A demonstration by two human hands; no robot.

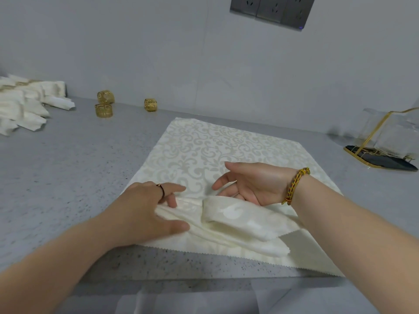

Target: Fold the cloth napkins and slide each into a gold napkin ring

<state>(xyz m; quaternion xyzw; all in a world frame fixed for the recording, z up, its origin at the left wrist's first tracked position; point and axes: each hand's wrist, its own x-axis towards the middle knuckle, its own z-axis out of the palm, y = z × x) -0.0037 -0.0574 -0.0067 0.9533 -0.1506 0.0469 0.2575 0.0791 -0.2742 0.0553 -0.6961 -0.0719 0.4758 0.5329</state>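
Note:
A cream napkin (238, 225) lies folded into a long strip across the near part of a flat patterned cream cloth (217, 146) on the grey counter. My left hand (145, 207) presses on the strip's left end, fingers spread and thumb along its near edge. My right hand (254, 184) hovers just behind the strip with its palm turned up, fingers relaxed and holding nothing. Three gold napkin rings stand at the back left: two stacked (104, 105) and a single ring (150, 104).
A pile of folded napkins in rings (27, 103) lies at the far left. A clear holder with gold wire on a black base (385, 143) stands at the right. The counter's front edge (181, 279) runs near my forearms. A wall with sockets (272, 10) rises behind.

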